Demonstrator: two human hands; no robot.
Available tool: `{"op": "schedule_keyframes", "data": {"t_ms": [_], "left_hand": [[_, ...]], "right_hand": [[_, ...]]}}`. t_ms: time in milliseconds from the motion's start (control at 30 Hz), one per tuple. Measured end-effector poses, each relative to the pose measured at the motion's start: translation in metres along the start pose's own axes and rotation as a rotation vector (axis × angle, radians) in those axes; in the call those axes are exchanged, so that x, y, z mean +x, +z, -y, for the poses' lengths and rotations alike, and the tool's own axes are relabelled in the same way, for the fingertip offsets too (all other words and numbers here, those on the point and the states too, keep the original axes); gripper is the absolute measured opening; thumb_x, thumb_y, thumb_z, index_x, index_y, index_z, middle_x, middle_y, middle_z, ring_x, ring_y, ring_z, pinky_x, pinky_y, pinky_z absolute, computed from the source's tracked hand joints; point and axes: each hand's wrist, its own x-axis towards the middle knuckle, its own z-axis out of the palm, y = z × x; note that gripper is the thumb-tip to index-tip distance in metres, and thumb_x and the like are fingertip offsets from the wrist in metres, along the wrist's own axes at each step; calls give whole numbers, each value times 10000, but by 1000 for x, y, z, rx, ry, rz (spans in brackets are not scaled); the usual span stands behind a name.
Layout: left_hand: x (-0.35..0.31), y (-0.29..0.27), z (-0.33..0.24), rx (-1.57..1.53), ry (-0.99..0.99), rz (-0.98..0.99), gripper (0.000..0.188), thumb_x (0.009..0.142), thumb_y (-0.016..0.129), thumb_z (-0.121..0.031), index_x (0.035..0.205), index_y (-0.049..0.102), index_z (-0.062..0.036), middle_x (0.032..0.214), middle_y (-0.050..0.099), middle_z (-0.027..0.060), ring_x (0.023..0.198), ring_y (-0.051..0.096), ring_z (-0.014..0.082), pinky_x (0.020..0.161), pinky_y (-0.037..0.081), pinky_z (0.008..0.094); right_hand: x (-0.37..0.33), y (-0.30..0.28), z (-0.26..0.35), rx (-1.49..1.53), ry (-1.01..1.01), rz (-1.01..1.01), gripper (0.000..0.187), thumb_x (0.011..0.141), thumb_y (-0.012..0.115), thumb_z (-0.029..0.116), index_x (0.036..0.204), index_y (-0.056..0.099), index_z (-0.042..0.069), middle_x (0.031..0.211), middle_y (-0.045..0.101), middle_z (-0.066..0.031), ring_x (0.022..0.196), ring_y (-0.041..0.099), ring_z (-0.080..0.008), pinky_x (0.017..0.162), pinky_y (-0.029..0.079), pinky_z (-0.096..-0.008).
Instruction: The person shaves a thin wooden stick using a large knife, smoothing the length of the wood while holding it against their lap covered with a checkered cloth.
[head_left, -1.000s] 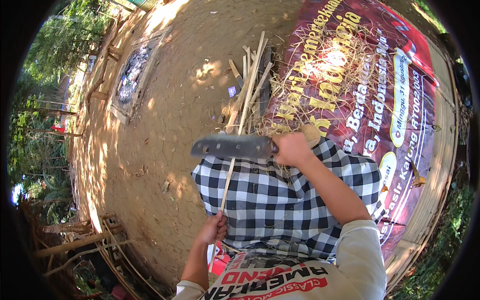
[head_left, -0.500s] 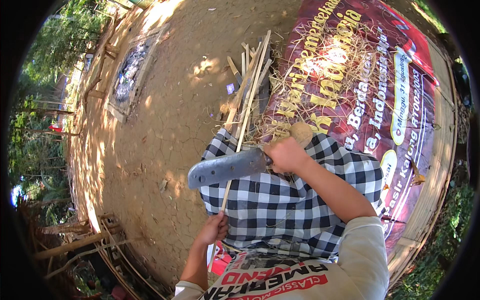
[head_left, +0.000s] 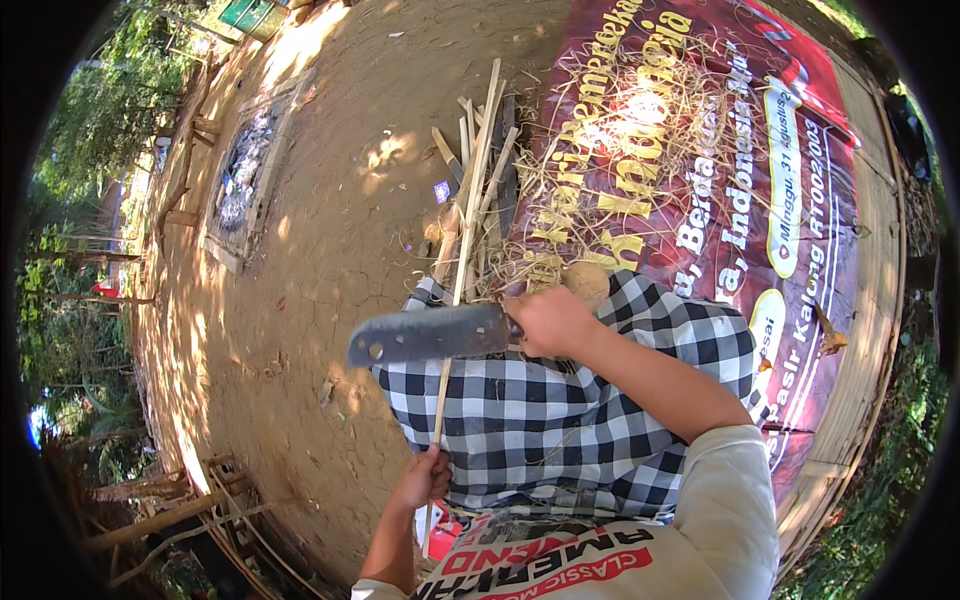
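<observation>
My right hand is closed round the handle of a broad dark cleaver. Its blade points left, has holes near the tip, and crosses over a thin pale bamboo strip. Down by my lap's left side, my left hand grips the strip's lower part, and its end sticks out below the fist. The strip runs up under the blade; the exact contact is hidden. A black-and-white checkered cloth covers my lap beneath both. Just beyond my right hand shows a round tan thing, partly hidden.
Ahead, several longer bamboo strips lie in a pile. Curly shavings are strewn over a maroon printed banner on a bamboo platform at right. Left are cracked earth, a framed ash pit and a wooden structure.
The cleaver has turned from slanting down toward its tip to nearly level. My left hand sits slightly lower in the picture, still gripping the strip. The view has shifted a little.
</observation>
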Motion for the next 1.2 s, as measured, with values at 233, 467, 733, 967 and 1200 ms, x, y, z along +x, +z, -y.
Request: {"op": "schedule_keyframes", "data": {"t_ms": [233,467,733,967,1200], "left_hand": [[-19,-1,11,90,35,-80,528,997,338,-548,644,285,-158,510,216,-39,406,163,93,378,138,272],[-7,-5,12,68,-40,-95,558,981,302,-601,626,259,-173,512,183,-53,398,147,95,383,131,279],[-8,-2,9,116,-18,-70,563,971,307,-620,624,259,-179,510,169,-62,395,145,88,379,130,277],[-9,-3,16,122,-5,-145,554,976,325,-603,623,272,-179,496,196,-53,385,169,94,375,138,280],[-9,0,5,206,35,-113,581,955,324,-641,612,260,-177,497,191,-49,383,156,95,377,130,280]], "right_hand": [[17,-32,-70,-69,425,-154,245,665,659,189,840,629,21,761,665,-188,744,673,-344,680,540,-442],[-3,-40,-77,116,662,-264,283,688,649,192,891,654,-5,801,675,-215,799,674,-365,760,544,-448],[1,-9,-1,-36,-40,92,265,610,691,190,835,637,61,746,665,-160,735,667,-331,676,533,-426],[16,-21,-39,-75,130,-14,275,608,685,197,864,666,96,751,675,-127,734,672,-315,661,534,-419],[3,-49,-84,118,636,-212,253,656,663,206,851,660,44,764,674,-183,768,676,-348,732,551,-427]]}}
